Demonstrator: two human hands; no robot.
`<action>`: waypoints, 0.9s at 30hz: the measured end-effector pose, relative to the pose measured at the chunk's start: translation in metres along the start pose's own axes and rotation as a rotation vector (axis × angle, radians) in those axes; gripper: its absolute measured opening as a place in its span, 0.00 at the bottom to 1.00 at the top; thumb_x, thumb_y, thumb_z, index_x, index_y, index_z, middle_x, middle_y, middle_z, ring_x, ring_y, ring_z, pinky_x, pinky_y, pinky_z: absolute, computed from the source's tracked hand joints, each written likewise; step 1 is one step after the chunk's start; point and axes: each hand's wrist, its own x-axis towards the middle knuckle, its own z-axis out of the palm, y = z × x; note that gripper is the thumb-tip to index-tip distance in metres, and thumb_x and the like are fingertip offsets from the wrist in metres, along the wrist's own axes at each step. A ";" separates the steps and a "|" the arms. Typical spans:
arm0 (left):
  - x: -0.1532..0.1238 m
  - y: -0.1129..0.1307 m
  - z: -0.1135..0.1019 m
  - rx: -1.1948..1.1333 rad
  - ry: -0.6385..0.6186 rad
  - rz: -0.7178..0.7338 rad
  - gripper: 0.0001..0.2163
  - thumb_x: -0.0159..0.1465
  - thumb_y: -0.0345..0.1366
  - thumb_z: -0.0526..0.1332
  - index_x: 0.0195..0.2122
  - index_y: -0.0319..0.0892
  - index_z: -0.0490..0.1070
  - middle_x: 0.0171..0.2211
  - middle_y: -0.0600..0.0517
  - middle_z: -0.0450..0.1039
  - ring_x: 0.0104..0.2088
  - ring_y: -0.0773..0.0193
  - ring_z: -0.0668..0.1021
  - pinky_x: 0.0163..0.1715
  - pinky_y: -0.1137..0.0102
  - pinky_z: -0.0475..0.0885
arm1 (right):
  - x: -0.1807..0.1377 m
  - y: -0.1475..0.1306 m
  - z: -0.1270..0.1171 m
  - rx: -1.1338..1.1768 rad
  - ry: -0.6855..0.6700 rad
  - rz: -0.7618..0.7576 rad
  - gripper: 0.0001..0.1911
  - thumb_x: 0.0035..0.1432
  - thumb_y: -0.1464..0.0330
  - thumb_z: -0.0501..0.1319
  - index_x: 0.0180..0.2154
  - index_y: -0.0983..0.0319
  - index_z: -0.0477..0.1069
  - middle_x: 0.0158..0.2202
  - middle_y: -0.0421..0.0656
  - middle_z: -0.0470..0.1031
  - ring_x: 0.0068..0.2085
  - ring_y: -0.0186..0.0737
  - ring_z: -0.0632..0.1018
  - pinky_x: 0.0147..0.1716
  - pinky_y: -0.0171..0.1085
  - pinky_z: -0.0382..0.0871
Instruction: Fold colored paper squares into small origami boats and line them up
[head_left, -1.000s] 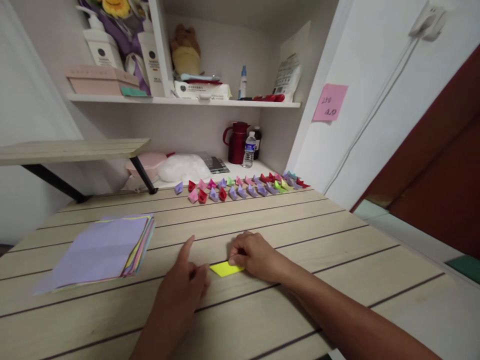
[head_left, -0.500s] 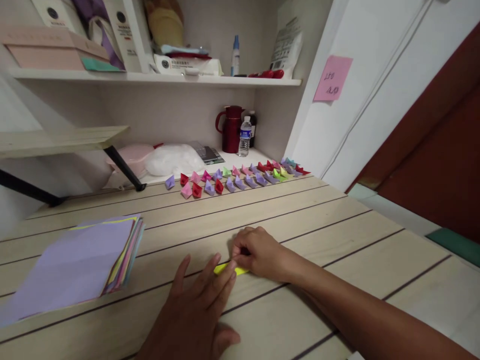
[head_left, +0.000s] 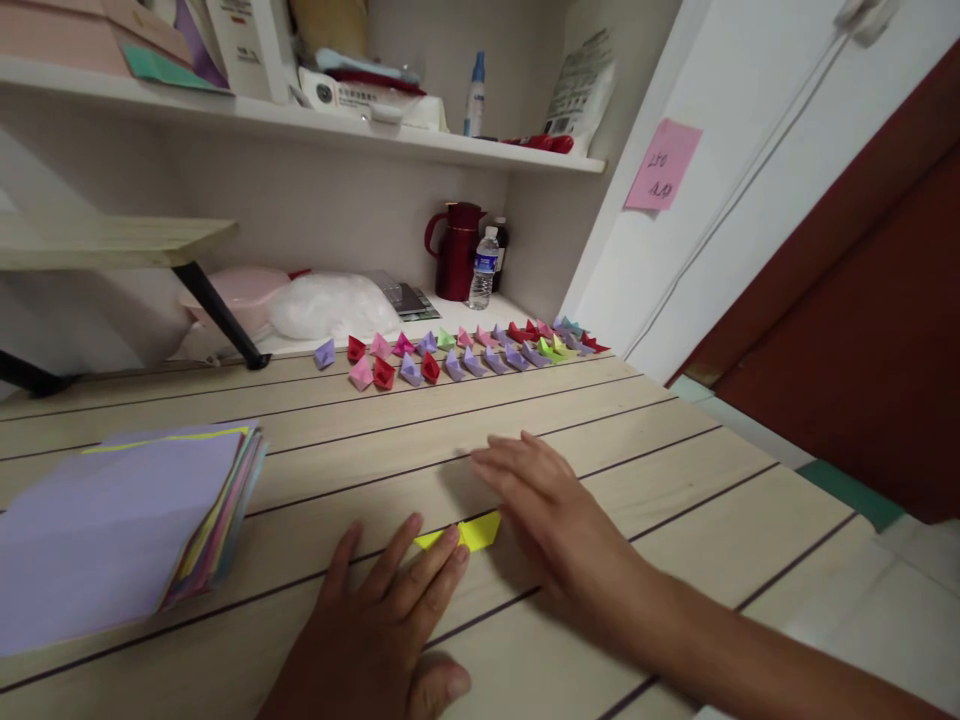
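A small folded piece of yellow paper (head_left: 480,531) lies flat on the wooden table (head_left: 360,440). Spread fingers of my left hand (head_left: 382,610) press on it, the fingertips covering its middle. My right hand (head_left: 551,510) hovers just right of the paper, its fingers stretched out and holding nothing. Its thumb is hidden from view. Farther back stand small folded paper boats (head_left: 454,364) in two rows, in purple, pink, red, green and yellow.
At the left lies a stack of coloured paper (head_left: 112,520), purple on top. A small raised stand (head_left: 120,240) has black legs on the table. Behind the boats are a red jug (head_left: 457,255), a water bottle (head_left: 484,268) and a white plastic bag (head_left: 334,308).
My right hand has let go of the yellow paper's right end, opened its fingers and lifted to the right. My left hand stays on the paper. The camera view has tilted slightly.
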 end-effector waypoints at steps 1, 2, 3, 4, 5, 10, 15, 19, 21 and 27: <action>0.000 0.000 -0.001 -0.001 0.012 0.004 0.34 0.66 0.54 0.55 0.69 0.54 0.43 0.65 0.56 0.62 0.65 0.53 0.63 0.64 0.53 0.43 | -0.009 -0.009 -0.001 0.022 0.002 -0.032 0.31 0.63 0.76 0.53 0.66 0.58 0.55 0.61 0.50 0.69 0.65 0.51 0.64 0.66 0.59 0.51; 0.001 0.001 -0.002 0.005 0.034 0.005 0.34 0.66 0.54 0.55 0.69 0.54 0.44 0.64 0.56 0.63 0.65 0.53 0.64 0.64 0.53 0.44 | -0.018 -0.017 -0.001 0.031 -0.007 -0.054 0.31 0.65 0.72 0.54 0.67 0.57 0.53 0.61 0.50 0.69 0.65 0.51 0.64 0.66 0.58 0.53; 0.002 0.001 -0.005 0.019 0.058 0.012 0.33 0.66 0.54 0.55 0.69 0.53 0.46 0.64 0.56 0.64 0.64 0.53 0.66 0.64 0.54 0.46 | -0.026 -0.023 0.001 0.030 -0.060 -0.079 0.32 0.66 0.65 0.56 0.68 0.60 0.50 0.62 0.52 0.68 0.66 0.54 0.63 0.65 0.58 0.55; 0.003 0.002 -0.007 0.039 0.084 0.022 0.33 0.65 0.53 0.56 0.68 0.53 0.48 0.64 0.57 0.65 0.63 0.53 0.67 0.63 0.55 0.46 | -0.034 -0.027 0.003 0.018 -0.118 -0.106 0.36 0.66 0.60 0.57 0.69 0.64 0.49 0.63 0.55 0.67 0.66 0.56 0.63 0.64 0.58 0.58; 0.005 0.003 -0.010 0.062 0.108 0.034 0.32 0.65 0.53 0.57 0.68 0.52 0.51 0.64 0.57 0.64 0.62 0.53 0.68 0.63 0.55 0.47 | -0.040 -0.029 0.006 0.000 -0.158 -0.107 0.37 0.66 0.57 0.57 0.69 0.67 0.49 0.63 0.58 0.65 0.66 0.57 0.63 0.63 0.58 0.60; 0.009 0.007 -0.017 0.126 0.111 0.033 0.31 0.63 0.51 0.60 0.65 0.50 0.57 0.64 0.59 0.63 0.59 0.51 0.71 0.58 0.54 0.54 | -0.050 -0.025 0.014 -0.054 -0.255 -0.047 0.39 0.66 0.51 0.55 0.66 0.73 0.56 0.65 0.60 0.61 0.66 0.59 0.62 0.63 0.58 0.60; 0.003 0.010 -0.010 0.045 -0.010 -0.043 0.37 0.62 0.50 0.60 0.69 0.53 0.44 0.65 0.55 0.62 0.61 0.50 0.70 0.58 0.50 0.60 | -0.047 -0.025 0.010 -0.038 -0.224 -0.009 0.37 0.64 0.49 0.56 0.66 0.63 0.59 0.62 0.53 0.68 0.62 0.58 0.68 0.61 0.56 0.64; -0.005 0.015 -0.006 0.041 -0.064 -0.167 0.33 0.65 0.47 0.58 0.69 0.53 0.47 0.65 0.52 0.60 0.63 0.49 0.67 0.61 0.44 0.56 | -0.042 -0.032 0.012 -0.071 -0.245 0.067 0.36 0.64 0.46 0.54 0.63 0.62 0.64 0.58 0.51 0.73 0.57 0.58 0.71 0.58 0.54 0.65; -0.006 0.019 -0.011 0.062 -0.064 -0.259 0.28 0.67 0.44 0.54 0.67 0.50 0.53 0.65 0.49 0.61 0.62 0.47 0.68 0.60 0.39 0.54 | -0.040 -0.036 0.014 -0.098 -0.252 0.092 0.37 0.64 0.46 0.53 0.63 0.63 0.64 0.57 0.51 0.74 0.56 0.58 0.72 0.57 0.53 0.65; 0.013 0.029 -0.035 0.032 -0.152 -0.400 0.21 0.66 0.38 0.54 0.60 0.45 0.67 0.60 0.45 0.69 0.59 0.45 0.71 0.58 0.32 0.54 | -0.034 -0.045 0.019 -0.152 -0.224 0.124 0.34 0.61 0.47 0.58 0.60 0.62 0.67 0.52 0.50 0.75 0.51 0.57 0.72 0.51 0.52 0.67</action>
